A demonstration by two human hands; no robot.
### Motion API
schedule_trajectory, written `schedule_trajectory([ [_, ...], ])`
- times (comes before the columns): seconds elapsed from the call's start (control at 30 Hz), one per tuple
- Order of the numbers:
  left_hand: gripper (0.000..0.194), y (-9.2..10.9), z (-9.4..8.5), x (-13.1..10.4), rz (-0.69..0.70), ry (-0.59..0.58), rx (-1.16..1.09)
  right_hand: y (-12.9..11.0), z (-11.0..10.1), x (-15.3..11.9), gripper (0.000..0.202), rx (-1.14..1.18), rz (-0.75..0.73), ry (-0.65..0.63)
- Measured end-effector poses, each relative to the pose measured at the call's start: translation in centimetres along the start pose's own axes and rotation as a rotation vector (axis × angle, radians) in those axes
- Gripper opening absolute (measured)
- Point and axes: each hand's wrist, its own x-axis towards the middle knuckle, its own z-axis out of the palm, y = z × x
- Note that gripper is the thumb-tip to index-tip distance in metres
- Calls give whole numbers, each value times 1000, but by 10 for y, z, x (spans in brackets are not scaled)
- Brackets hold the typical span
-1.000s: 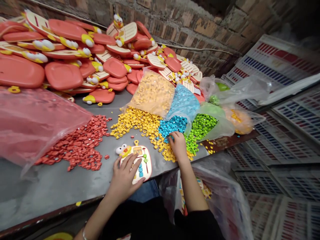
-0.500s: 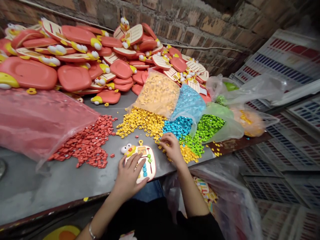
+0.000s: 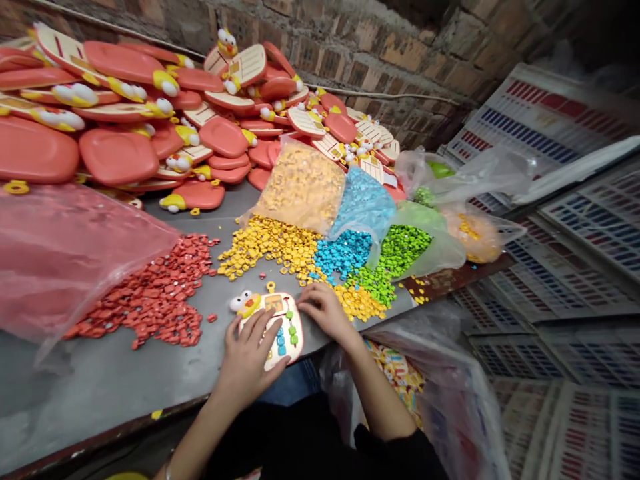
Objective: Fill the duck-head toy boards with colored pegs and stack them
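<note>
A cream toy board (image 3: 287, 303) with a yellow duck-like head and bulging white eyes lies on the grey table. Blue pieces (image 3: 281, 341) and green pieces (image 3: 293, 331) sit in slots on its face. My left hand (image 3: 250, 350) rests over the board's left part, fingers spread on its face, thumb by the lower edge; it covers some slots. My right hand (image 3: 324, 311) is at the board's upper right edge with thumb and fingertips pinched together. Whatever is between those fingertips is too small to make out.
Loose red pieces (image 3: 165, 293), yellow pieces (image 3: 270, 247), blue pieces (image 3: 345, 252) and green pieces (image 3: 405, 250) spill from plastic bags. Stacked red-backed toy boards (image 3: 123, 153) line the brick wall. A plastic bag (image 3: 440, 393) hangs below the table's right edge.
My right hand has come left, from near the yellow pieces to the board's edge. More green shows in the board's right slot. The camera view has shifted; my left hand stays on the board.
</note>
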Motion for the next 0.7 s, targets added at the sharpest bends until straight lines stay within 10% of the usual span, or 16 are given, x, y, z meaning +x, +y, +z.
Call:
schedule_trajectory([
  [0.13,43,-1,1,0,3,6,-7,29,-40,-15,16,-349,149,257],
  [0.37,44,0,1,-1,-1,6,4,63,-61,-18,20,-624,148,151],
  [0.53,46,1,-1,0,-8,-23,22,34,-35,-11,12,-254,30,344],
  [0.7,44,1,-2,0,-11,-33,20,-4,23,4,11,-51,-36,147],
])
